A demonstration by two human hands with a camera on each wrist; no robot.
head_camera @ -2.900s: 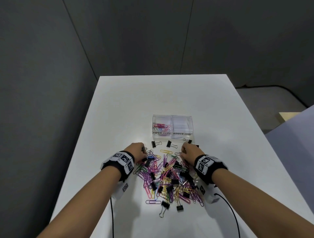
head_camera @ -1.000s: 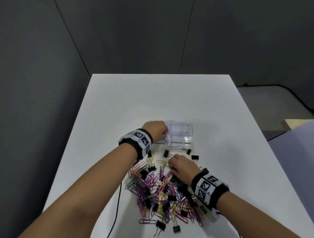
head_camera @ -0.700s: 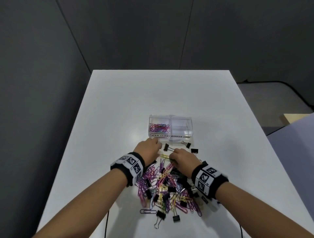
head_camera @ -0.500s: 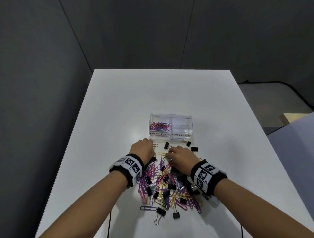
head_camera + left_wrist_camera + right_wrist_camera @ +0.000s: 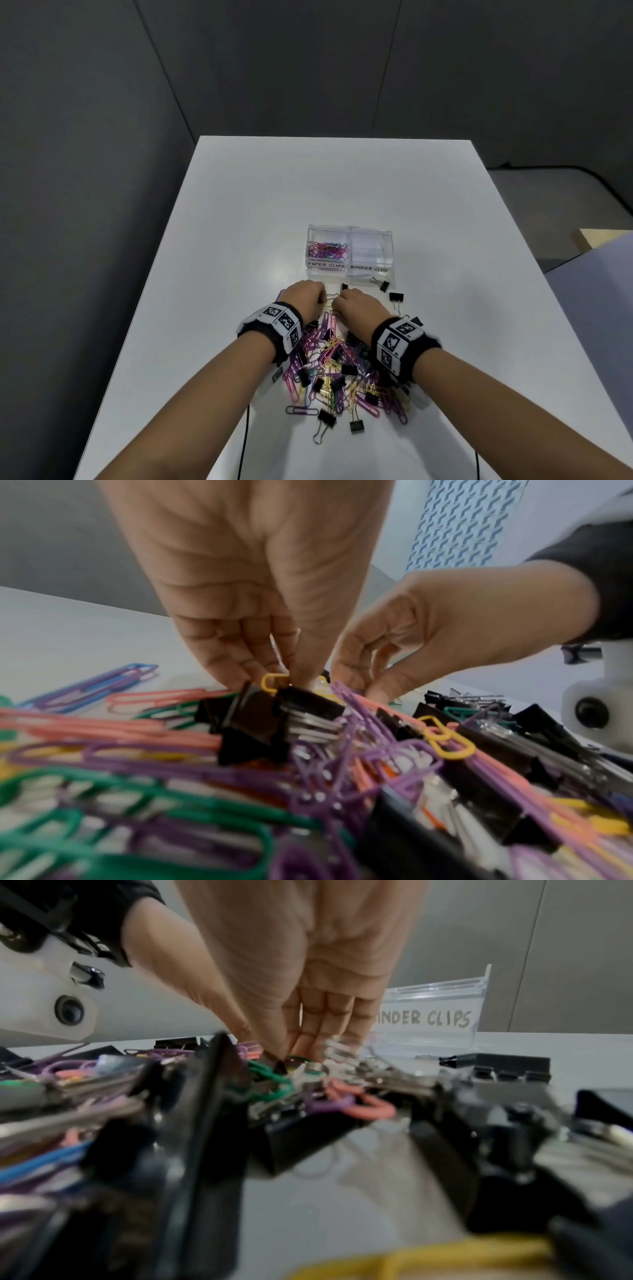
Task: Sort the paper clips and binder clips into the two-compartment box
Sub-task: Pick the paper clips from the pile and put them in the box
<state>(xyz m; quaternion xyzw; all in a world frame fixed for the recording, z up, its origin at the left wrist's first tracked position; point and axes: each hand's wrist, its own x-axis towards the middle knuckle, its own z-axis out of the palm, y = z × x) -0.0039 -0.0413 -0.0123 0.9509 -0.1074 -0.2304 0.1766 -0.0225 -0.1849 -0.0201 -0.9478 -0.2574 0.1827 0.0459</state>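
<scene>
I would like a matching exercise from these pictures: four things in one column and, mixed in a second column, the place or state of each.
Things:
1. paper-clip compartment
2. binder-clip compartment
3. mixed pile
4. left hand

Places or states:
A. on the table, nearer the person than the box
B. holds coloured clips
C. at the pile's far edge, beside the right hand
D. holds no clips

Pairs: 1-B, 2-D, 3-A, 4-C
</scene>
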